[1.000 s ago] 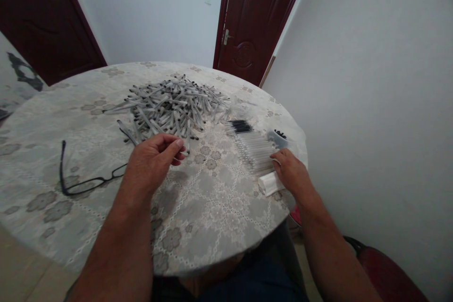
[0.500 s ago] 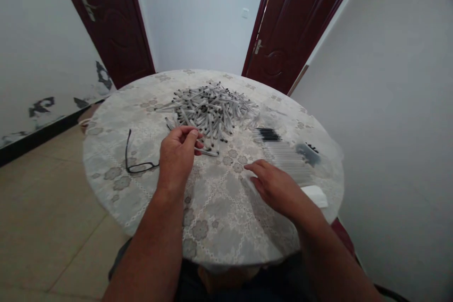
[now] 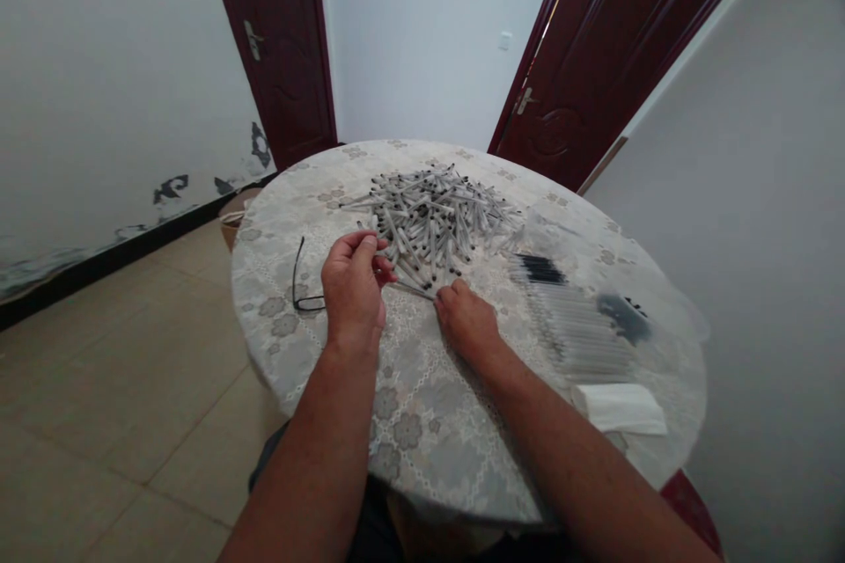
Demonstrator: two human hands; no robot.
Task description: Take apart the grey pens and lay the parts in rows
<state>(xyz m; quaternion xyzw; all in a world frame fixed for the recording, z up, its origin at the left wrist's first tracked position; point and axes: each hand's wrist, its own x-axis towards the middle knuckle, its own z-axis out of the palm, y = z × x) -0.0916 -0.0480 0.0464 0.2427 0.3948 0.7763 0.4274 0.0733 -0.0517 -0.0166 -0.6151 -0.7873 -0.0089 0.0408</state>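
My right hand (image 3: 466,321) has come down on the table with its fingers closed at the near end of a slim pen (image 3: 413,288), which has a pale barrel. The pen's other end runs in below my left hand (image 3: 355,286). There, thumb and forefinger are pinched together just in front of the pile, the other fingers curled; what they hold, if anything, is too small to make out. Beyond both hands lies a big loose heap of similar pens (image 3: 429,215), grey-white with dark ends.
Right of my hands lies a neat row of clear tubes with black ends (image 3: 574,325). Near it are a transparent bag with dark small parts (image 3: 624,317) and a folded white paper (image 3: 620,409). Black-framed glasses (image 3: 309,303) rest left, on the patterned round table (image 3: 409,431).
My right hand has moved left and inward, from open above the cloth to closed on the pen's end. The left hand keeps its pinch. The view has turned to the left.
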